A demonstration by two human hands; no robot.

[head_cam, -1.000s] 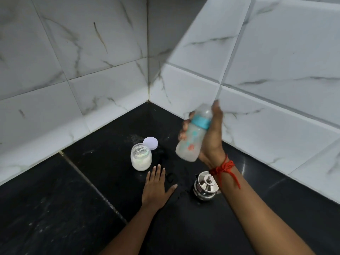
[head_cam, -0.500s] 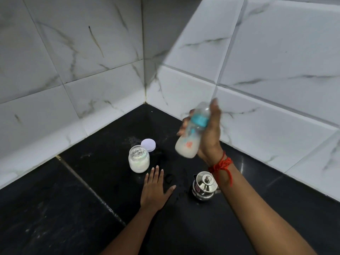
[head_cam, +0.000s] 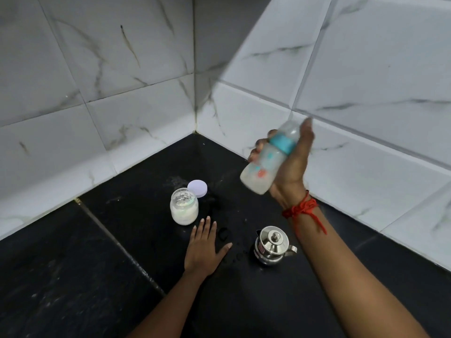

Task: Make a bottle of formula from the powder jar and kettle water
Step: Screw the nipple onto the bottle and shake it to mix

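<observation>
My right hand [head_cam: 291, 164] grips a baby bottle [head_cam: 264, 165] with a teal collar and milky liquid inside, held tilted in the air above the black counter [head_cam: 109, 252]; the bottle is motion-blurred. My left hand [head_cam: 203, 250] rests flat on the counter, fingers straight. Just beyond its fingertips stands the open glass powder jar [head_cam: 184, 209] with white powder. Behind the jar lies its pale lid [head_cam: 197, 188]. A small steel kettle [head_cam: 271, 245], lid on, stands under my right wrist.
White marble-look wall tiles [head_cam: 122, 93] meet in a corner behind the counter. Water drops and a little spilled powder [head_cam: 175, 181] mark the black surface around the jar and kettle.
The bottle in my right hand has shifted up and down and changed tilt between frames, staying blurred. The left hand, jar and kettle stay put.
</observation>
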